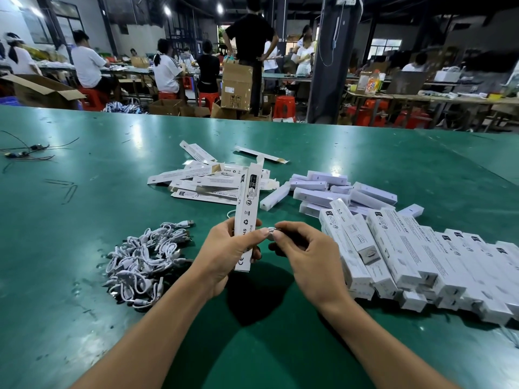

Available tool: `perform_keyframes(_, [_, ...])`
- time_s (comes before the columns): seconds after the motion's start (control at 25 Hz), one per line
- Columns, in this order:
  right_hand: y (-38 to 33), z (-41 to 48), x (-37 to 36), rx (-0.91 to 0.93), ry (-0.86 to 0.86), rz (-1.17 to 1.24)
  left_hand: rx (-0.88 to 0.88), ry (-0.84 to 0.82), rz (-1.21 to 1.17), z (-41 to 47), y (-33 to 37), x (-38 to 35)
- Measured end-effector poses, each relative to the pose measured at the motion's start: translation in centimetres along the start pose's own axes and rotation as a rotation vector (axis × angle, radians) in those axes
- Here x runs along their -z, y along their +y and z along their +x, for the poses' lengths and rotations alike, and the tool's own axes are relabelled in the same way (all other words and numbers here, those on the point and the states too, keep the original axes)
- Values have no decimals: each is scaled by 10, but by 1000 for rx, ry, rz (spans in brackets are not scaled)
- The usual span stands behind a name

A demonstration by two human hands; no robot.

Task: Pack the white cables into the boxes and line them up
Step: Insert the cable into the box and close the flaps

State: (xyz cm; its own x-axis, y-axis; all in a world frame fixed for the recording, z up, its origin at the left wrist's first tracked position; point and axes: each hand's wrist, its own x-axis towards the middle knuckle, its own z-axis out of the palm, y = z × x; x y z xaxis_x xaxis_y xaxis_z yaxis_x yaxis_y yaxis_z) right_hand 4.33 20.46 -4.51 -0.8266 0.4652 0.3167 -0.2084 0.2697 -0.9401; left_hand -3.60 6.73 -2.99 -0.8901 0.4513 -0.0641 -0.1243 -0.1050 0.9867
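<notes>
Left hand [227, 254] grips a long white box [248, 209], held upright over the green counter [84, 220]. Right hand [304, 256] is just beside it, fingertips pinching a small silvery piece [271, 231] at the box's edge, can't tell what it is tbh. The tangled pile of white cables [146, 259] sits left of the hands. Flat boxes [202, 183] lie heaped behind, and a row of boxes [407, 254] overlaps along the right.

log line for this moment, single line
left hand: holds white box | right hand: pinches small pale piece beside box | cable pile: left | box row: right
</notes>
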Motion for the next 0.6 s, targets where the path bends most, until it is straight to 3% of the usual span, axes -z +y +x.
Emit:
perform_keyframes(0.12, [-8,4,5,53,106,42,-169,88,280,0,-3,-1])
perform_keyframes(0.2, [-15,9,12,78,209,105,-414,180,627,2,-8,6])
perform_keyframes(0.28, [-21,13,20,96,303,147,-587,163,912,3,-11,12])
perform_keyframes(0.4, [-25,17,27,114,387,104,-627,87,1088,4,-12,15])
perform_keyframes(0.6, [-24,15,26,134,393,-40,-607,-9,1135,6,-16,17])
